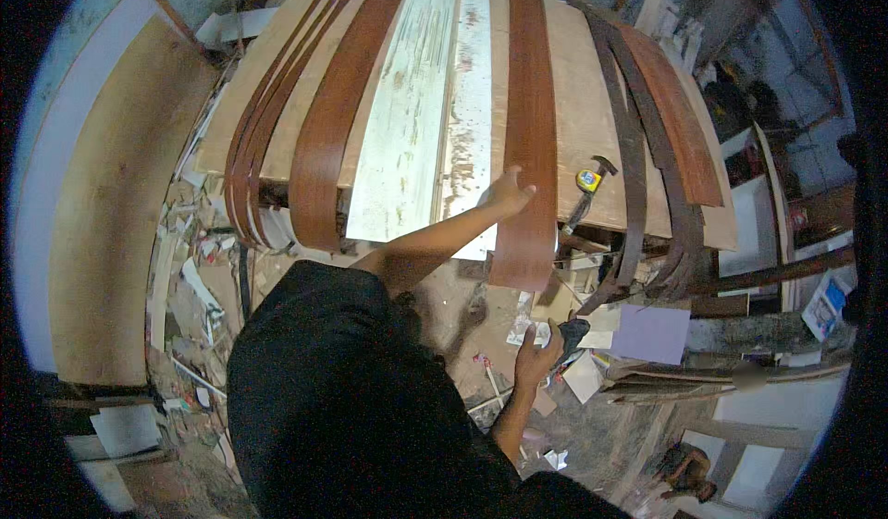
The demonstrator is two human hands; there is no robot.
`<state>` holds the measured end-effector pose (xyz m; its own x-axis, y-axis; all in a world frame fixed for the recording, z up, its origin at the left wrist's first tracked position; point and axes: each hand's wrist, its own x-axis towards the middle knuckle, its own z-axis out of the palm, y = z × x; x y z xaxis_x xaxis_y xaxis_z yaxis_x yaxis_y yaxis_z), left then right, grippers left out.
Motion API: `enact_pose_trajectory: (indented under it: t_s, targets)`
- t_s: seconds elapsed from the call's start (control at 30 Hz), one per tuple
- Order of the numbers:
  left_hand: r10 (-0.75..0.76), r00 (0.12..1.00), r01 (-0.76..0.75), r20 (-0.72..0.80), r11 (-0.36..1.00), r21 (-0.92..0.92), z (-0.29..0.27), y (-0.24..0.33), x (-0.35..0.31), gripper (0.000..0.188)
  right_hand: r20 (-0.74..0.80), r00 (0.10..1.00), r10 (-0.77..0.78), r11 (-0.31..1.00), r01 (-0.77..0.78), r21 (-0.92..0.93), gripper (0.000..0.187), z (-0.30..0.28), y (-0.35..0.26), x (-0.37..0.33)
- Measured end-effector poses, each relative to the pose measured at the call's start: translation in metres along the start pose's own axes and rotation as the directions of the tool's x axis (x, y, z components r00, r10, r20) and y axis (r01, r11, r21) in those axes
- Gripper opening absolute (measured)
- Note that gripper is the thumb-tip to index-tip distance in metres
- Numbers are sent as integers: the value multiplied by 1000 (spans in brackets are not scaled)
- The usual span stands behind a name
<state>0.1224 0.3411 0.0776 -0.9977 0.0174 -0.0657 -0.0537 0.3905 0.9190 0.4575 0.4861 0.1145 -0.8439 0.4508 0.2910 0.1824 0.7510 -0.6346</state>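
My left hand point(511, 195) reaches across to a long reddish-brown wood-grain strip point(530, 84) on the workbench. Its thumb and fingers are apart, and it touches the strip near the left edge. The strip's near end hangs over the bench edge. Lower down, my right hand point(536, 356) is in front of that end, thumb up and fingers curled. A small dark object point(573, 337) is against its fingers; its kind is unclear. Right of the strip lie a yellow tape measure point(588, 180) and a hammer point(604, 165).
The plywood bench top point(578, 84) also bears a white scuffed board point(404, 103), a wider brown strip point(319, 167) and dark strips point(633, 167). Scraps point(199, 288) litter the floor. A tall panel point(120, 195) leans at left; a purple sheet point(649, 332) lies at right.
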Motion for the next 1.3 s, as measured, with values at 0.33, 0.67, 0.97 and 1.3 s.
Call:
enact_pose_trajectory:
  t_s: [0.33,0.67,0.97,1.3]
  targets:
    - [237,729,171,-642,846,506,-302,-150,-156,63,340,924,-176,981,137,135,41,56,-21,12]
    - [-210,674,583,-708,740,336,-535,-335,-176,142,526,612,-591,797,338,501,31,159,-185,49]
    - [-117,600,482,-792,842,241,-503,-265,-247,48,749,304,-589,716,-235,658,28,322,-384,1]
    - [-418,631,301,-653,908,-291,-424,-75,-399,32,868,-3,-496,315,-932,176,44,350,-456,-74]
